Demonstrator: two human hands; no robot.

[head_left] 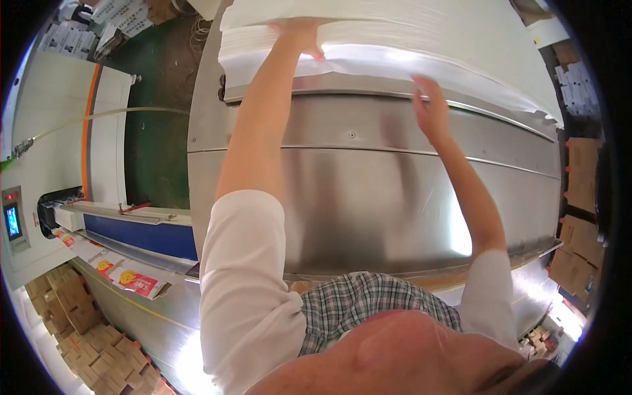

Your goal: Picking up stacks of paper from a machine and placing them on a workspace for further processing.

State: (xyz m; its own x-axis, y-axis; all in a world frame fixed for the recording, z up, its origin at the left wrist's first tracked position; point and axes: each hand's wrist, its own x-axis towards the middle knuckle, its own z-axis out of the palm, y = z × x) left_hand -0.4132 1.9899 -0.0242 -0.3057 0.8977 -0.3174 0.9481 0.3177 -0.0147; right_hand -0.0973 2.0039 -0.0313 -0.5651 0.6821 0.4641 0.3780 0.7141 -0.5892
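Observation:
A tall stack of large white paper sheets (pixel 395 33) lies at the far side of a steel work surface (pixel 362 204), its near edges layered and slightly wavy. My left hand (pixel 299 34) rests against the left part of those layered edges, fingers and thumb spread apart. Lower and to the right, my right hand (pixel 432 112) is raised by the near edge of the bottom sheets, its fingers stretched out and somewhat blurred. Nothing shows in its grasp. Whether its fingertips touch the paper I cannot tell.
A metal ledge (pixel 329 84) runs beneath the paper. On the left stands a white machine (pixel 59 125) with a small lit screen (pixel 12 220) and a blue-sided conveyor (pixel 145 234). Printed red and white sheets (pixel 131 276) lie along it. Cardboard stacks (pixel 99 355) stand lower left, cartons (pixel 579 178) at right.

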